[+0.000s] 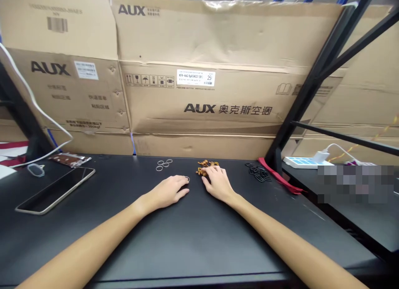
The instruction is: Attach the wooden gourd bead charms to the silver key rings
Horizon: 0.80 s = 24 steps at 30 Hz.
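My left hand [170,191] rests on the black table with its fingers stretched forward and its thumb apart. A metal ring [188,179] shows at its fingertips, partly covered by them. Beyond that hand lie several silver rings [162,164] in a loose group. My right hand [218,183] reaches onto a small pile of amber-brown trinkets [204,163], touching it with spread fingers. Part of the pile is hidden beneath those fingers, and I cannot make out the trinkets' exact shape. Farther right sits a heap of black loops [259,172].
At the left lie a phone [56,191] and a brown packet [70,159]. A red strap [279,176] runs beside the black frame post [276,151]. Large cardboard boxes [199,43] wall off the back. A white power strip [304,162] lies on the right-hand surface.
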### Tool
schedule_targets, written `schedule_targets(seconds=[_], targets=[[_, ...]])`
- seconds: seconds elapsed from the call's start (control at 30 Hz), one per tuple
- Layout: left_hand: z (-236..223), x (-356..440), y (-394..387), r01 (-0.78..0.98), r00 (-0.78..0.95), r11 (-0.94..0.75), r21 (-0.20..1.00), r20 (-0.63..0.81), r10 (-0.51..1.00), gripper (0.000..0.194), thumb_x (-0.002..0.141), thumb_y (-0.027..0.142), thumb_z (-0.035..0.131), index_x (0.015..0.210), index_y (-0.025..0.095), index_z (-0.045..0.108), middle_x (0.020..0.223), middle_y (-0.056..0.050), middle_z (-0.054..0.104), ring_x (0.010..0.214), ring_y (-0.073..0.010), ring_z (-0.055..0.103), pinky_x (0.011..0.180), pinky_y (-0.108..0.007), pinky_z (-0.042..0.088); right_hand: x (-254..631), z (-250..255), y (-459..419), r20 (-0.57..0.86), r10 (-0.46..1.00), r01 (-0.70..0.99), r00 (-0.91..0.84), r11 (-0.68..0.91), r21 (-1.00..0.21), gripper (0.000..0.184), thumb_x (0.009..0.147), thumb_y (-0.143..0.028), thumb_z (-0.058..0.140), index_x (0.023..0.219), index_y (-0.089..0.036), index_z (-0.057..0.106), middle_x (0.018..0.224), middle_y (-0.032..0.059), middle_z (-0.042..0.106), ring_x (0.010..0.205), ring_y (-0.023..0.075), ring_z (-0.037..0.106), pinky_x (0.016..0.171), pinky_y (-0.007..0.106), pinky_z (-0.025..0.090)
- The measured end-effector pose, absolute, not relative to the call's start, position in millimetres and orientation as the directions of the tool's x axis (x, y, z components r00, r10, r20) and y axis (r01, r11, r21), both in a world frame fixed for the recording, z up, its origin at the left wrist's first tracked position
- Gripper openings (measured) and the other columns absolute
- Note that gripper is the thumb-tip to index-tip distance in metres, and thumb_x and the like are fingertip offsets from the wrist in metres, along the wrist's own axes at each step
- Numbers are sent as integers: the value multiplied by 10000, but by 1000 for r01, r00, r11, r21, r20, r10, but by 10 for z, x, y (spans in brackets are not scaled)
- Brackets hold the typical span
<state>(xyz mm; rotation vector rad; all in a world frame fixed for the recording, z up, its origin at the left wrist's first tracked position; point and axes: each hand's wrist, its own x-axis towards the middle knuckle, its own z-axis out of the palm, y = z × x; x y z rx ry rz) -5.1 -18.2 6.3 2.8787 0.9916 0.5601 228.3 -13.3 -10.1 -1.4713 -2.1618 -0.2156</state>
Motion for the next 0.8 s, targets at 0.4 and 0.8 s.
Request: schedule_targets(seconds=[0.4, 0.8], targets=[[-2, -54, -124, 613, 665, -758, 225, 370, 648, 244, 929, 329, 482, 1090, 206, 618, 1158, -66, 640, 1084, -221, 577, 976, -367, 447, 2218, -75, -191, 487, 794, 855, -364, 492, -163, 266, 865, -251, 486, 1081, -221, 637, 1138, 74, 641, 1079, 267, 469, 925, 435, 332], [15, -21, -107, 603, 641, -746, 284, 384, 665, 203, 910, 226, 468, 953, 212, 666, 941, -47, 672, 913, -204, 582, 860, -354, 462, 2174, -83, -239, 523, 764, 815, -378, 542, -204, 216, 856, -284, 537, 1023, -206, 649, 1131, 86, 602, 1063, 255, 482, 923, 419, 379]])
